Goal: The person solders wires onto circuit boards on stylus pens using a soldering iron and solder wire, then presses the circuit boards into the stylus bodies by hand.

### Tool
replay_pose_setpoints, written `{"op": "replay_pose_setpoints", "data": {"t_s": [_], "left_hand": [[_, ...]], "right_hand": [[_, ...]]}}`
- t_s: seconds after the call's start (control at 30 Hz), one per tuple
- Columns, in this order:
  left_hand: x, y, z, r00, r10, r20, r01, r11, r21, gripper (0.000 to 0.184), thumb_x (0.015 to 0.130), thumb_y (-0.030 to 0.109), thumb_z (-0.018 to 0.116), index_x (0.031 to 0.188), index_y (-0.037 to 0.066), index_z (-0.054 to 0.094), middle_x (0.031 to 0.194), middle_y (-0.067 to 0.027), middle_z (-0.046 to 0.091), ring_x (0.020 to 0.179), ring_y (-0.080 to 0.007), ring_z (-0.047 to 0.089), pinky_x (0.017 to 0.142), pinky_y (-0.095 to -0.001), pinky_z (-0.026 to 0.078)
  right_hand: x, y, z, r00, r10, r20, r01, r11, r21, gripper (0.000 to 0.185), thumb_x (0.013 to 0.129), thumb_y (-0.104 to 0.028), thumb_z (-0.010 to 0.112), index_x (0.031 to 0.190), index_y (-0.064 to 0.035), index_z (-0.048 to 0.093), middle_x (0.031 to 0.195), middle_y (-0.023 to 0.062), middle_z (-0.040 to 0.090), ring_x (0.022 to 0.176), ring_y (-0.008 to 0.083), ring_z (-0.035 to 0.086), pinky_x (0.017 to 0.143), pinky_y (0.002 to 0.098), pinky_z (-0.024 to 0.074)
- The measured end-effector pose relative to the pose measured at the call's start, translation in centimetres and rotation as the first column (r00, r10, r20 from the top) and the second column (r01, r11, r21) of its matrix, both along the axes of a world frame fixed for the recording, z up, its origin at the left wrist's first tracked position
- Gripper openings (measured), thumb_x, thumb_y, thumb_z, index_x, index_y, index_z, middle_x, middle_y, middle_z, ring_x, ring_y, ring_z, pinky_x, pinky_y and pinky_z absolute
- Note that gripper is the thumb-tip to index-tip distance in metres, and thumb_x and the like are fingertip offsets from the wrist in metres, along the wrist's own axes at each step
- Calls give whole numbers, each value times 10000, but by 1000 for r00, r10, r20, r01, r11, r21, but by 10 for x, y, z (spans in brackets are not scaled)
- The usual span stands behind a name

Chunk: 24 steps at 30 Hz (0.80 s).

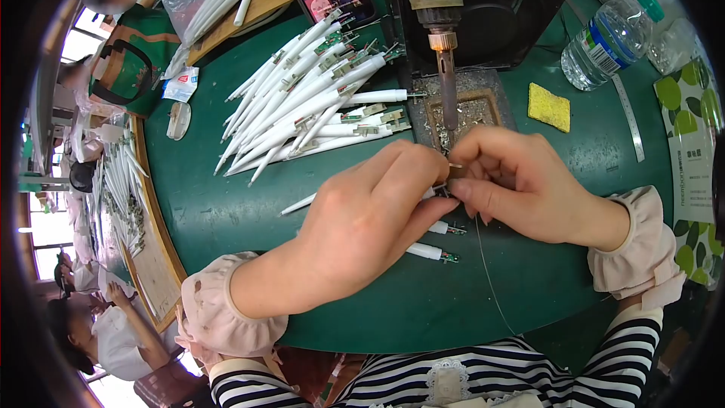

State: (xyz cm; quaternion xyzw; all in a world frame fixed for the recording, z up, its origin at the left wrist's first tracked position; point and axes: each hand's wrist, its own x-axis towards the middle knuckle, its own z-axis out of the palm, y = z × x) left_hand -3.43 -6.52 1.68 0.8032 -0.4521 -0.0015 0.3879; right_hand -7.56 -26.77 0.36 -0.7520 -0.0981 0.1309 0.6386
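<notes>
My left hand (359,211) is closed around a slim white pen-shaped stick (297,205), whose pointed end sticks out to the left. Its other end lies between my fingertips, where a small part is mostly hidden. Opposite it, my right hand (529,185) pinches at that same spot, and a thin wire (487,264) trails from beneath it down to the table's front edge. Right above both hands, a soldering iron (447,68) points downward over a debris-filled tray (495,102). Two more white sticks with circuit ends, one of them the lower stick (424,251), lie partly under my left hand.
A pile of white sticks (302,102) covers the table's back left. A yellow sponge (549,108), a metal ruler (628,117) and a water bottle (610,45) are at right. A wooden tray (155,257) edges the left side, where other people sit.
</notes>
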Motion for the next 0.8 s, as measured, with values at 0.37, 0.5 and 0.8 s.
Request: {"op": "replay_pose_setpoints", "data": {"t_s": [0.37, 0.5, 0.8], "left_hand": [[9, 5, 11, 629, 41, -776, -19, 999, 36, 169, 808, 12, 672, 930, 7, 555, 827, -7, 554, 718, -46, 509, 601, -194, 423], [12, 4, 20, 470, 28, -882, -42, 999, 9, 128, 847, 47, 639, 942, 4, 564, 776, 8, 560, 620, -32, 498, 526, -179, 394], [11, 5, 10, 716, 14, -698, -61, 997, -43, 75, 865, 40, 607, 926, 0, 589, 812, -17, 584, 696, -49, 526, 600, -190, 410]], "right_hand": [[0, -3, 8, 990, 60, -125, -42, 989, 141, 142, 861, -21, 573, 978, -1, 494, 685, 28, 562, 596, 54, 541, 485, 196, 400], [0, -3, 13, 994, 53, -99, -40, 991, 131, 132, 862, -19, 570, 971, 0, 498, 663, 21, 551, 589, 49, 534, 485, 191, 396], [-1, -3, 18, 992, -5, -125, 25, 988, 155, 170, 927, -138, 521, 1015, -26, 429, 700, 36, 562, 546, 44, 505, 456, 160, 380]]}}
